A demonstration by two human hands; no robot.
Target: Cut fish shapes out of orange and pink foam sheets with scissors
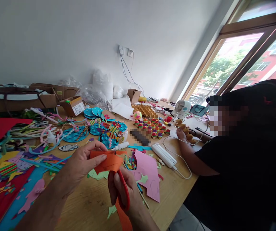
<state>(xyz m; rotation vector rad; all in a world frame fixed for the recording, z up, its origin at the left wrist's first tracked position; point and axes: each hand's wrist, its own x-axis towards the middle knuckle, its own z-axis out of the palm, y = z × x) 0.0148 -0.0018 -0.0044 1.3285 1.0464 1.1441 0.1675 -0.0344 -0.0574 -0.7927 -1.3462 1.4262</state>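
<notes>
My left hand [82,162] pinches the top edge of an orange paper sheet [107,162] between thumb and fingers, just above the wooden table [90,202]. My right hand [125,192] grips red-handled scissors [123,189], whose blades reach up into the orange paper. A strip of the same orange paper hangs down below my right hand. A pink paper sheet [147,173] with cut-out edges lies flat just right of my hands.
Another person in black [236,160] sits at the right, a hand on a brown paper piece [186,133]. Blue paper discs [104,130], coloured paper balls [152,126], pipe cleaners [27,133], a glue bottle [121,146], a white fan [182,107] and cardboard boxes [72,106] crowd the table.
</notes>
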